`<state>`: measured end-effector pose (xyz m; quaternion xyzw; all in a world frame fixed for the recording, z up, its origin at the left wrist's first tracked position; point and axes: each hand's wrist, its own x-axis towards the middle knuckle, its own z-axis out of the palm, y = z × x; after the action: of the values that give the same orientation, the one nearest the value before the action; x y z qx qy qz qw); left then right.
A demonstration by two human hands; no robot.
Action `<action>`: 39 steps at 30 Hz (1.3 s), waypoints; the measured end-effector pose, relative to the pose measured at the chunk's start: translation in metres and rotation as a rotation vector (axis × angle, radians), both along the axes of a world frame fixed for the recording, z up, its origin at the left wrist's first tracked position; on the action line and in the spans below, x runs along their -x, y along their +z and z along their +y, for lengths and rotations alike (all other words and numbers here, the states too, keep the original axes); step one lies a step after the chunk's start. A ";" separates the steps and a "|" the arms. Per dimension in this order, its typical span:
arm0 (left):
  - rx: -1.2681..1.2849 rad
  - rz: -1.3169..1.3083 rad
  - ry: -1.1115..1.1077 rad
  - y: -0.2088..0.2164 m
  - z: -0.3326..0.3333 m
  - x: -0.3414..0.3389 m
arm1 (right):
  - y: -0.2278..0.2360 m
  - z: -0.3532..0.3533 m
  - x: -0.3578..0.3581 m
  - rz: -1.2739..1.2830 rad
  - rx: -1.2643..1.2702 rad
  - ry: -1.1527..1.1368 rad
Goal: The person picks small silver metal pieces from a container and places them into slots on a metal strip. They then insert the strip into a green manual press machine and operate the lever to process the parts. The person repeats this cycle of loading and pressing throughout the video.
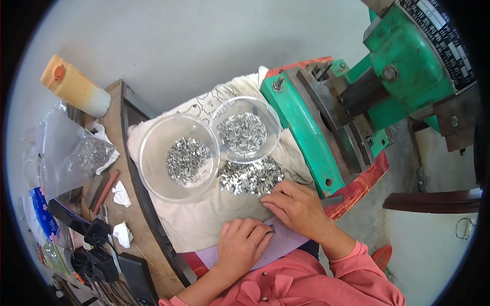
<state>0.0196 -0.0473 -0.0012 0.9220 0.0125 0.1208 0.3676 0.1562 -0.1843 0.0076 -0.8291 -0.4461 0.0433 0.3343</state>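
Observation:
My left hand (241, 244) is closed at the near edge of the cloth, its fingertips pinching a small dark metal piece (271, 228). Just to its right, my right hand (298, 210) has thumb and forefinger pressed together beside the loose pile of small shiny metal pieces (251, 177). Whatever sits between those right fingertips is too small to make out. Beyond the pile stands a clear round tub (275, 118) partly filled with silvery pieces. A larger clear tub (148, 168) on the left also has small metal pieces in it.
A green press (311, 148) with a dark steel die stands close on the right. Beige cloth (199, 224) lies under the tubs, with a purple mat (214, 257) near me. On the left bench are a yellow bottle (76, 89), a plastic bag (61, 158) and black devices (138, 278).

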 end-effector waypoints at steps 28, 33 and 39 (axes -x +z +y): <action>-0.204 -0.091 -0.073 -0.006 -0.006 0.000 | 0.001 -0.003 -0.005 -0.031 0.034 0.044; -0.210 -0.091 -0.102 -0.002 -0.004 0.000 | 0.005 -0.003 -0.006 -0.040 0.003 0.046; -0.110 -0.050 -0.037 0.006 0.010 0.004 | -0.004 -0.009 -0.008 0.063 -0.027 0.022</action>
<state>0.0155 -0.0374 0.0046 0.9377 -0.0206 0.1374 0.3186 0.1644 -0.1932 0.0035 -0.8177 -0.4451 0.0671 0.3589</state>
